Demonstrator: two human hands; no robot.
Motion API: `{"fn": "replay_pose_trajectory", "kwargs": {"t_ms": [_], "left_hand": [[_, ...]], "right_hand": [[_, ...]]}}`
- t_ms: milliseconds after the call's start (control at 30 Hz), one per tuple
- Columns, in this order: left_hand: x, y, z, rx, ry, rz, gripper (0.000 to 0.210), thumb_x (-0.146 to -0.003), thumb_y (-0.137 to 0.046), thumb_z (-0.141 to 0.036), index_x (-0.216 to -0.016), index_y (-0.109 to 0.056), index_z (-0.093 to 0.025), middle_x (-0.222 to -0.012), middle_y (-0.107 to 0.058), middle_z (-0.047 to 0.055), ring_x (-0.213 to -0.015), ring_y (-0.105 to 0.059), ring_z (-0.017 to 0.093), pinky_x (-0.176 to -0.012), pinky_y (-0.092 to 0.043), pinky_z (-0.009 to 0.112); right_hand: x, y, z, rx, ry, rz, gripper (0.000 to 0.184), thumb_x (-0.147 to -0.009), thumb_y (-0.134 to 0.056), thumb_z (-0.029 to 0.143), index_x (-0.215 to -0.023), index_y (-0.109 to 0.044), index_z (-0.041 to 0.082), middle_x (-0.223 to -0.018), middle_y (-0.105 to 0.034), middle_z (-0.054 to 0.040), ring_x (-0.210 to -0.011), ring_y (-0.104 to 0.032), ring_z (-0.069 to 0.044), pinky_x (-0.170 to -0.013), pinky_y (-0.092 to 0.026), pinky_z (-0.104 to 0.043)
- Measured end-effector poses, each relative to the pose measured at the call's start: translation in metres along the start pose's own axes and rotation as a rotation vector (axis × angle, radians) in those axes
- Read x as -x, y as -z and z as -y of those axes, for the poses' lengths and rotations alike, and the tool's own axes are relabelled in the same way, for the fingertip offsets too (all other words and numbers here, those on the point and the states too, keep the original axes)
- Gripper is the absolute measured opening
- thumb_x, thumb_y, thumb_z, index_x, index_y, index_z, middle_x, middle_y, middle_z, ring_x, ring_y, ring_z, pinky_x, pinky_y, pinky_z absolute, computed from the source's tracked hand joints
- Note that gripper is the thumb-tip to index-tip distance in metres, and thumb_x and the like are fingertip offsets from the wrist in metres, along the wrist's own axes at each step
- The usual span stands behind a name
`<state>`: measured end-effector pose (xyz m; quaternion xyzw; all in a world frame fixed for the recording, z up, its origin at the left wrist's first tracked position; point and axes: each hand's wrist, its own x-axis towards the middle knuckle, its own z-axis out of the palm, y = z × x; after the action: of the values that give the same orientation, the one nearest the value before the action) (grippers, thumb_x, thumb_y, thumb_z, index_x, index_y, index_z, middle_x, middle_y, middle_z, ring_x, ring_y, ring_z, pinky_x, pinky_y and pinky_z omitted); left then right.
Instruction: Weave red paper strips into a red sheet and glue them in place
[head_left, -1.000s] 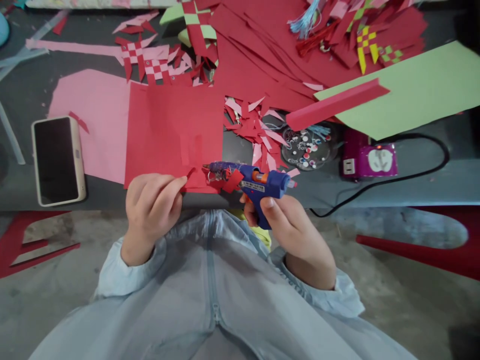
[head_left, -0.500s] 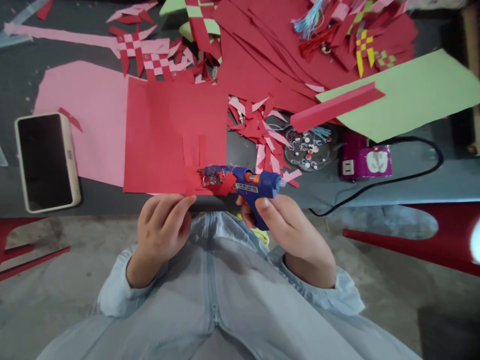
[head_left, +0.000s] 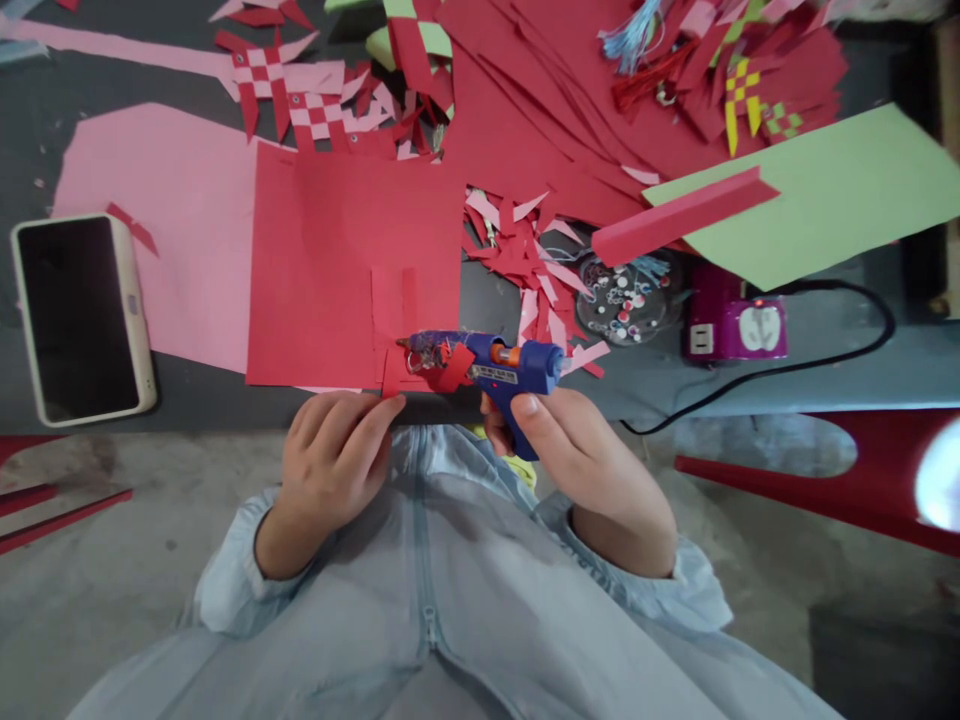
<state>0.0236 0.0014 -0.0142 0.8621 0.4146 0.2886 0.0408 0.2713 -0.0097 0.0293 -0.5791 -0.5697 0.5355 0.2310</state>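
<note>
As right hand (head_left: pixel 583 445) holds glue gun (head_left: pixel 495 376), nozzle (head_left: pixel 403 343) points left, barrel (head_left: pixel 482 343) crosswise.

Bare desk (head_left: pixel 202 398) along the near edge, a crowded middle behind it.
A hand could slide in over the near edge between the phone (head_left: pixel 79 315) and the left hand (head_left: pixel 334 455), or at the far right, beyond the bend of the black cable (head_left: pixel 750 372), which loops from the purple adapter (head_left: pixel 739 325) and drops over that edge. At mid-edge the right hand (head_left: pixel 574 440) and its glue gun (head_left: pixel 517 372) bar the way, the nozzle reaching across the red sheet (head_left: pixel 322 240). Behind the gun, only a narrow gap separates this sheet from loose scraps (head_left: pixel 517 250); the bead dish (head_left: pixel 626 305) sits just beside them. Paper piles (head_left: pixel 517 120) crowd toward the far edge.
</note>
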Motion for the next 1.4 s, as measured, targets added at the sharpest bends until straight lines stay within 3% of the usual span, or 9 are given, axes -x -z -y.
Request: {"fn": "replay_pose_trajectory", "kwargs": {"t_ms": [1400], "left_hand": [[-0.0035, -0.0006, -0.0013, 0.002, -0.019, 0.004, 0.030, -0.086, -0.064, -0.009, -0.114, -0.064, -0.019, -0.094, -0.073, 0.006, -0.081, -0.066, 0.020, -0.079, -0.053, 0.034]], "right_hand": [[-0.0015, 0.0048, 0.0029, 0.017, -0.031, 0.044, 0.061, -0.101, -0.028, 0.068, -0.070, -0.053, 0.022, -0.067, -0.066, -0.0037, -0.062, -0.055, -0.015, -0.064, -0.042, -0.033]]}}
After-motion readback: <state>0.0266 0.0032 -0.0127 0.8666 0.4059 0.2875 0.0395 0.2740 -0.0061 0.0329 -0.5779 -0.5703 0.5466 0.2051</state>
